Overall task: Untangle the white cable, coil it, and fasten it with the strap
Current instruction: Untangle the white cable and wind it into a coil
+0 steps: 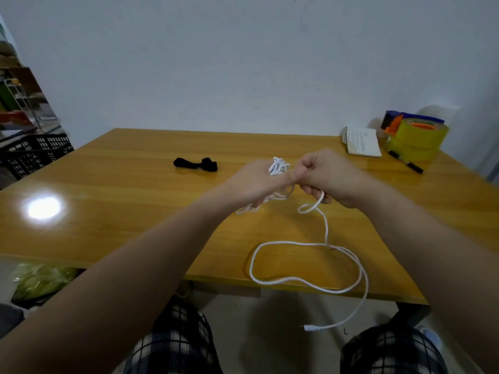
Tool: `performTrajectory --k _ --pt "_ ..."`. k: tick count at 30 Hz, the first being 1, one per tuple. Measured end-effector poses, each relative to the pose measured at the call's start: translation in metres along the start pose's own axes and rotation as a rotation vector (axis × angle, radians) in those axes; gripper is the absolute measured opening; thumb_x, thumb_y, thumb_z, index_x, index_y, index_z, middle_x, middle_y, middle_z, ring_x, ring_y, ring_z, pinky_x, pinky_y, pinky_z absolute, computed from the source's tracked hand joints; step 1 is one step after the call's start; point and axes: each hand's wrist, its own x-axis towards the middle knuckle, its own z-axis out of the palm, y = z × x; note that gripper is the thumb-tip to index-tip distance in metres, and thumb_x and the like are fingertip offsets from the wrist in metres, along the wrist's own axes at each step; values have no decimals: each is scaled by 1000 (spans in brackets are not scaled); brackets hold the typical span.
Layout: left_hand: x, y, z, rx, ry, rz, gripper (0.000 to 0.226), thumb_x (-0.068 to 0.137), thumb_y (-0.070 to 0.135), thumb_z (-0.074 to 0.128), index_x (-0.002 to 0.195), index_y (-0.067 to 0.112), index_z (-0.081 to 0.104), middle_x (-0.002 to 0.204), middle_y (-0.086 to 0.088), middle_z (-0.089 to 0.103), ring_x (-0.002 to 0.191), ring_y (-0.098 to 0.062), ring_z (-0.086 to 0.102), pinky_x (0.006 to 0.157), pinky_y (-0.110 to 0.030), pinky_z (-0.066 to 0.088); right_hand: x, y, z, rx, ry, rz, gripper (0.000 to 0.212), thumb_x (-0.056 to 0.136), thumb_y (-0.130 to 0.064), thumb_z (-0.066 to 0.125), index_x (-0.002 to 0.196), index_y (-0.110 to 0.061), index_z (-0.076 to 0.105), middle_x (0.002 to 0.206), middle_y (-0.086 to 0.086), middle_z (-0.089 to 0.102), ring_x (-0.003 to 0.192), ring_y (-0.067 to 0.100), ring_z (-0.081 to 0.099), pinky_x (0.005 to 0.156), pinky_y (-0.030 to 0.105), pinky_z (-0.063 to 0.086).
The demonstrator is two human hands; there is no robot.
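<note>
A plain pale grey wall (243, 55) fills the upper half. Below it stands a glossy yellow wooden table (135, 190), with a bright lamp glare (43, 207) on its top at 9 o'clock. A dark table leg (413, 314) shows at 4 o'clock. At 10 o'clock are cluttered shelves (19, 98) and a black slotted crate (35, 152). The floor (270, 319) under the table is pale grey

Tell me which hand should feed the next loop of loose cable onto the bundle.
Right, probably. The right hand already pinches the free run of the white cable trailing over the table edge, while the left hand holds the wound bundle.
</note>
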Motion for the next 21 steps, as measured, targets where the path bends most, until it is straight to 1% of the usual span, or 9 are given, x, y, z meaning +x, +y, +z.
performTrajectory --k 3,6,9,11,13,15,16,18,21 --pt "3 -5 -6 93 77 -12 50 85 58 54 62 15 43 43 11 35 44 -4 32 49 -25 25 -2 4 -5 136 -131 34 6 83 -2 62 80 -6 64 50 -1 46 41 6 37 38 16 29" --pt "2 -15 -16 102 149 -91 53 83 63 53 64 15 43 53 4 36 47 -8 32 51 -29 25 0 7 -13 202 -123 64 10 84 -5 63 94 -6 67 59 0 48 51 8 44 49 18 44" --pt "-2 -21 -16 84 74 -143 60 77 72 52 64 14 42 56 -2 34 49 -13 31 54 -31 25 3 9 -15 259 -102 53 10 90 -6 55 95 -6 64 59 0 51 51 9 51 61 27 58" --pt "-6 -16 -10 119 -26 -121 59 76 71 51 62 14 42 55 0 35 50 -14 33 55 -30 26 7 8 -11 255 -4 -19 13 94 -5 49 89 -11 60 65 5 50 46 8 50 49 24 54" --pt "-8 -7 -6 99 -116 -88 55 79 66 53 63 14 43 55 1 37 52 -13 35 55 -30 28 12 9 -7 78 158 -156 14 95 -8 47 86 -13 56 67 3 51 41 1 44 40 21 41" --pt "-12 1 -6 43 -187 -40 47 83 55 60 67 12 48 54 3 40 50 -11 37 53 -26 30 20 15 -6 -98 299 -275 6 90 -15 57 86 -12 60 67 -1 56 50 0 48 53 24 43" --pt "-15 4 -7 -1 -210 -19 43 85 47 63 68 10 50 50 5 40 46 -9 36 49 -23 31 23 19 -9 -142 359 -287 12 85 -23 64 81 -12 61 67 -1 57 55 2 50 59 27 43" --pt "-19 4 -10 -108 -191 11 35 86 34 66 70 5 52 45 6 39 39 -7 33 40 -18 29 27 30 -16 -229 439 -277 31 79 -40 68 67 -13 58 59 2 53 59 13 48 60 35 41" --pt "-22 6 -11 -275 -41 63 32 88 25 66 78 -3 55 45 4 39 35 -8 31 37 -19 26 26 44 -14 -365 382 -279 54 82 -61 50 62 -11 51 54 -1 44 58 19 44 59 43 40"
